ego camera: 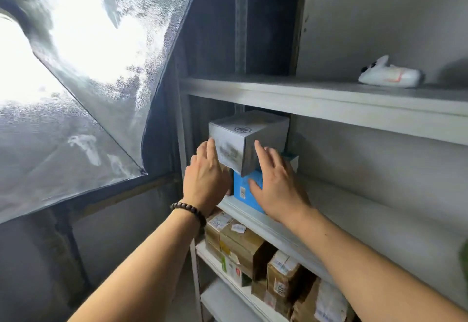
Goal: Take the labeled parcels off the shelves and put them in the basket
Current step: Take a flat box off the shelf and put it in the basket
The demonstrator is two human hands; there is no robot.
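I am seeing a grey box (249,139) carrying a dark round stamp on top. Directly under the grey box, a blue box (244,190) is showing a small white code patch. Lower than the grey box, brown parcels (243,243) are wearing white labels. Above and right of it, a white pouch (390,74) is showing orange lines and black spots.

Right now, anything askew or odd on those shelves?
Yes: the grey-white cardboard box sits crooked, corner-forward, atop the blue carton on the middle shelf, overhanging its front. The left hand and right hand flank it with straight fingers. Below, a white label on a brown parcel looks peeled.
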